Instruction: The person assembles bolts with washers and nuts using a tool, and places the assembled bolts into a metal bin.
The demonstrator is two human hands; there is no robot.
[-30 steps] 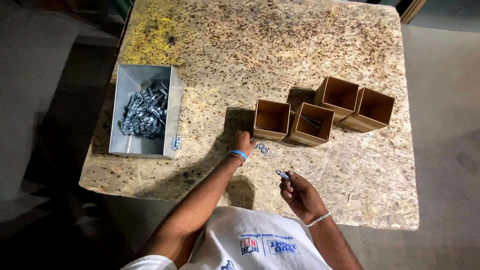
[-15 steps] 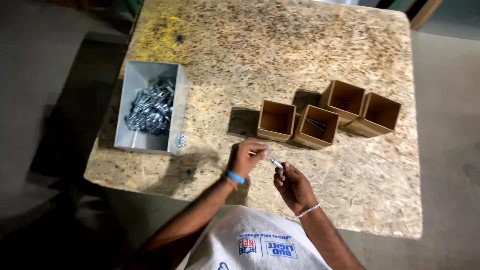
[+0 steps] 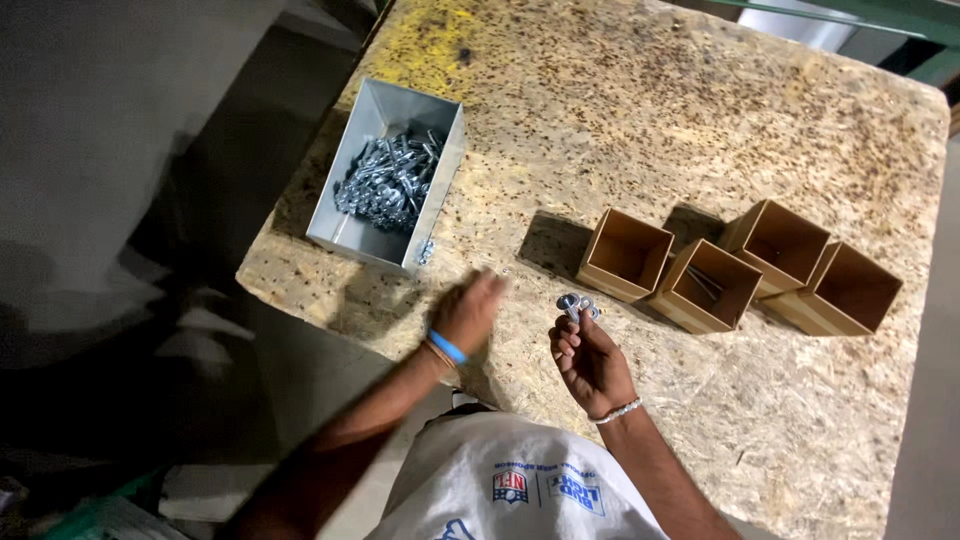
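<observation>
My right hand [image 3: 588,358] is raised over the near part of the chipboard table [image 3: 640,120], pinching a few small silver metal parts [image 3: 576,304] at its fingertips. My left hand [image 3: 468,310], with a blue wristband, is blurred and hovers just above the table between the grey metal bin [image 3: 345,220] and the cardboard boxes. Whether it holds anything cannot be made out. The bin holds a heap of silver hardware [image 3: 388,180].
Several small open cardboard boxes stand in a cluster to the right: one nearest [image 3: 624,254], one holding a dark part [image 3: 704,286], two more behind [image 3: 776,242] [image 3: 846,290]. A few loose silver pieces [image 3: 426,252] lie beside the bin. The table's left edge drops to a dark floor.
My left hand has pulled away from my right hand and swung left toward the bin. My right hand keeps the silver parts. The view has shifted, so the table sits further right.
</observation>
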